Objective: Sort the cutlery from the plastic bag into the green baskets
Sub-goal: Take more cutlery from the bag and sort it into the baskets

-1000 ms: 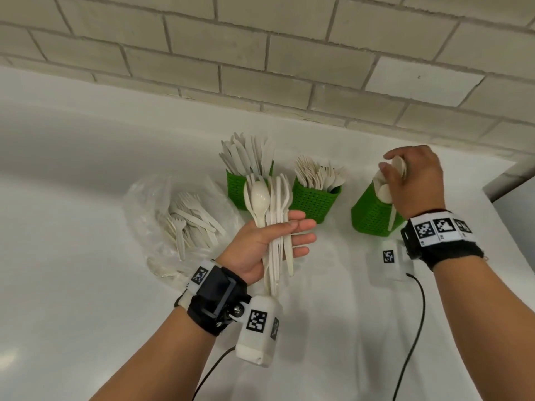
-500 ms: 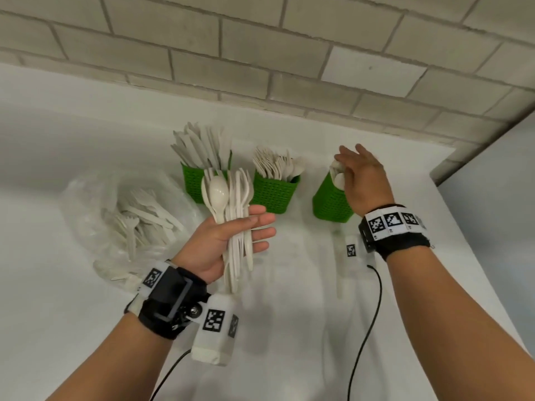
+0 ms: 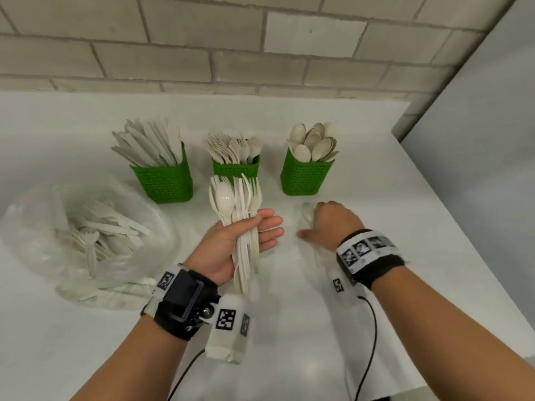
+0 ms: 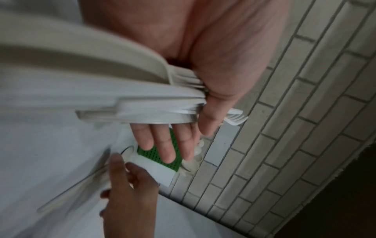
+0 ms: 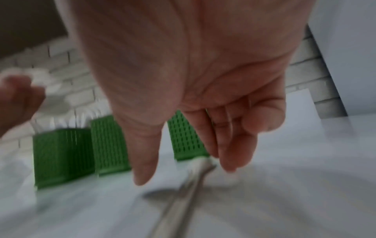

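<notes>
My left hand [image 3: 249,230] holds a bundle of white plastic cutlery [image 3: 236,198] upright in its palm, a spoon and forks among it; the thumb presses it in the left wrist view [image 4: 142,103]. My right hand [image 3: 312,224] hovers low over the table with relaxed, empty fingers. Under it a blurred white spoon [image 3: 308,213] lies on the table, also seen in the right wrist view [image 5: 183,190]. Three green baskets stand behind: knives at left [image 3: 163,180], forks in the middle [image 3: 236,169], spoons at right [image 3: 304,178]. The plastic bag [image 3: 86,235] of cutlery lies at left.
A brick wall [image 3: 260,62] runs behind the baskets. The white table's right edge [image 3: 451,221] slants down from the wall corner. Wrist camera cables [image 3: 373,328] hang below both arms.
My right hand has left the right basket and dropped back to the table beside my left hand. The left hand still holds its bundle.
</notes>
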